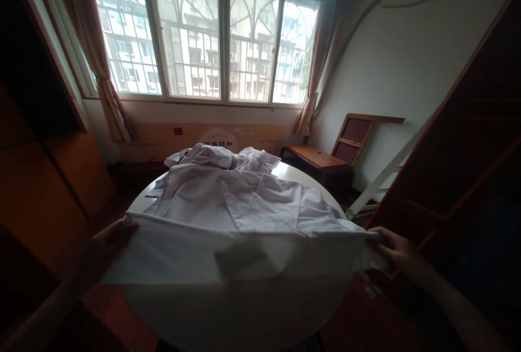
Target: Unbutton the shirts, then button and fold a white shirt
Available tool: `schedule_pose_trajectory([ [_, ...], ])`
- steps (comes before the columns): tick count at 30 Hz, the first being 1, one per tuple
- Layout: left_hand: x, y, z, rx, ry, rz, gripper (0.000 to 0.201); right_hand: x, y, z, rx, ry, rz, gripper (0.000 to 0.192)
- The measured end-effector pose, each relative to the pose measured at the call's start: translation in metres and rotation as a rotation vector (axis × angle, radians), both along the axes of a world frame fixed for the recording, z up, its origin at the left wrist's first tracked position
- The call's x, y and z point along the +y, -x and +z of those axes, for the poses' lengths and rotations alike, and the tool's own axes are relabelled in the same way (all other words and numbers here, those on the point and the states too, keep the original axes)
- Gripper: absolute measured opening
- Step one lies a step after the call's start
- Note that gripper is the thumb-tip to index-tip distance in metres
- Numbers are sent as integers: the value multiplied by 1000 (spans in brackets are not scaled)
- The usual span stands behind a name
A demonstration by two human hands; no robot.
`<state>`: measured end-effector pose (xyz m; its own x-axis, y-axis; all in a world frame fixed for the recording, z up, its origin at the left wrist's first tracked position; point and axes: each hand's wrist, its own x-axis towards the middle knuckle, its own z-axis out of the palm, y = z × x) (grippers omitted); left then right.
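Note:
A white shirt-like garment (195,192) lies spread and creased over a round white table (240,314), its far end bunched up. Its near edge is pulled taut between my two hands and hangs raised over the front of the table. My left hand (112,240) grips the left corner of this edge; the fingers are dark and partly hidden by cloth. At the opposite corner, my right hand (393,246) is closed on the fabric, thumb and fingers pinching it. A grey, shadow-like patch shows through the stretched cloth near its middle.
A low wooden bench (317,156) and a folded wooden frame (354,137) stand at the back right. Wooden furniture (459,178) leans in on the right, an orange cabinet (52,178) stands left. A long printed box (154,143) lies below the barred window (195,42).

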<state>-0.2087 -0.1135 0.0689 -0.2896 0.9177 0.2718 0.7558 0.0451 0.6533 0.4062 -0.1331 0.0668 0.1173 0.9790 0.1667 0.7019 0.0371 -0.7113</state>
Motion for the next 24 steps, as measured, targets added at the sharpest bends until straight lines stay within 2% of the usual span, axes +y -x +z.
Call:
schedule_pose_trajectory([
  [2, 12, -8, 4, -24, 78, -58, 46, 13, -1, -4, -8, -3, -10, 35],
  [4, 27, -13, -1, 15, 117, -94, 43, 25, 1, -10, -41, -5, -6, 35],
  [7, 48, -14, -19, 124, 154, -132, 39, 37, 6, -22, -93, 15, -23, 36],
  [10, 58, -9, -35, 194, 163, -113, 40, 41, 9, -30, -138, 25, -90, 38],
  [13, 52, -3, -37, 170, 160, -112, 39, 37, 4, -36, -164, 30, -157, 41],
  [17, 33, 4, -30, 67, 193, -138, 36, 26, -11, -44, -31, 63, -109, 42],
  [20, 26, 8, -31, 24, 211, -60, 33, 21, -20, -49, 42, 37, -132, 40],
  [24, 27, 13, -38, 20, 222, 17, 35, 22, -17, -52, 31, -29, -206, 40],
])
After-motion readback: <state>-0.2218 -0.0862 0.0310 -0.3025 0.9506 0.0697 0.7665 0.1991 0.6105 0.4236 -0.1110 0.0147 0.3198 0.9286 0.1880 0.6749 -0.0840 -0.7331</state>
